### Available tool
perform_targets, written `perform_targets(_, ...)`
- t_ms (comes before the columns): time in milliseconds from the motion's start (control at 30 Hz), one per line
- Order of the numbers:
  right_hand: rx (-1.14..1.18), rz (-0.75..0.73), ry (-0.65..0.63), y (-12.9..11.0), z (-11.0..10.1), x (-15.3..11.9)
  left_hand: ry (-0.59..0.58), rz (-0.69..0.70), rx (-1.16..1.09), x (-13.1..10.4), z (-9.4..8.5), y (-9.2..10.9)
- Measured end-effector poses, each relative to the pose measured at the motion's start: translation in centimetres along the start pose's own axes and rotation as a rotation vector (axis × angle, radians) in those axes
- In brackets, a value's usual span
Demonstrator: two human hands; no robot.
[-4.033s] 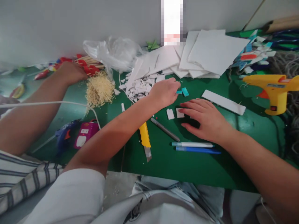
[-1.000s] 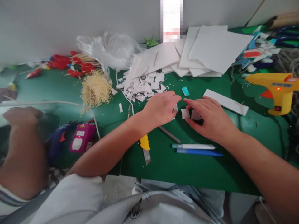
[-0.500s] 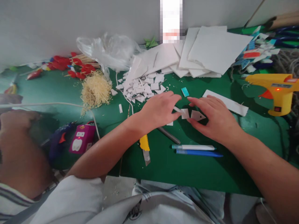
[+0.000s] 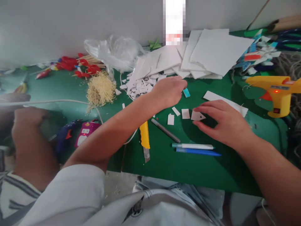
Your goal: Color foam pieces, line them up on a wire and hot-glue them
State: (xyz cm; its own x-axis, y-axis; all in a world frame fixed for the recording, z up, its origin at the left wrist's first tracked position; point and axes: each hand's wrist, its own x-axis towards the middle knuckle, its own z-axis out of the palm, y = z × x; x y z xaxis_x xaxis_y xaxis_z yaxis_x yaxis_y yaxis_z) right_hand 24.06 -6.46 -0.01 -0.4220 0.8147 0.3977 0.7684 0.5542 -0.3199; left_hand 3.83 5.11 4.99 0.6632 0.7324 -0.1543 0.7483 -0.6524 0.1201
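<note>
My left hand (image 4: pixel 169 91) reaches over the table beside a small turquoise piece (image 4: pixel 186 93); its fingers are pressed together around something I cannot make out. My right hand (image 4: pixel 217 121) has thumb and fingers on either side of a pointed white foam piece (image 4: pixel 197 115) with a dark dot, fingertips at its left edge. Left of that piece lie a white square (image 4: pixel 185 114), a narrow white strip (image 4: pixel 176 111) and another small white piece (image 4: pixel 171 119). Nearer me are a grey rod (image 4: pixel 166 130), a white pen (image 4: pixel 196 146) and a blue pen (image 4: pixel 198 152).
A yellow cutter (image 4: pixel 145 135) lies blade out near my left forearm. White foam sheets (image 4: pixel 211 53) and scraps are at the back. A yellow glue gun (image 4: pixel 276 91) stands right. Wood shavings (image 4: pixel 101 89), a purple power box (image 4: pixel 86 133) and another person's arm (image 4: pixel 33 141) are left.
My left hand has moved up and away from the white strip and square, toward the turquoise piece. The strip now lies on the table. My right hand remains around the pointed piece.
</note>
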Motion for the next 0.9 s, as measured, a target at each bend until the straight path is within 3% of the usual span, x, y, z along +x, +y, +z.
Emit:
perform_targets(67,0.080,-0.114,-0.019,-0.7,-0.6,0.0,-0.004,-0.028,0.018,-1.7,-0.7,0.1)
perform_targets(167,0.197,-0.252,-0.162,-1.8,-1.2,-0.2,-0.028,-0.070,0.042,-5.0,-0.7,-0.2)
perform_targets(267,0.194,-0.281,-0.301,-2.6,-1.1,-0.6,-0.067,-0.072,0.037,-7.5,0.4,-0.6)
perform_targets(367,0.145,-0.271,-0.362,-3.1,-0.8,-1.0,-0.043,-0.071,-0.003,-8.6,2.0,-0.5)
perform_targets(467,0.088,-0.264,-0.388,-3.3,-0.6,-1.1,-0.020,-0.034,-0.014,-8.6,2.9,0.1)
perform_targets(600,0.011,-0.260,-0.360,-3.3,-0.8,-0.9,-0.034,-0.069,0.040,-7.9,2.6,0.2)
perform_targets(767,-0.072,-0.229,-0.319,-2.8,-1.1,-0.7,0.055,-0.257,0.087,-5.7,1.6,-1.4)
perform_targets(900,-0.034,-0.186,-0.330,-2.5,-0.8,-0.5,0.017,-0.245,0.139,-3.9,1.8,-2.5)
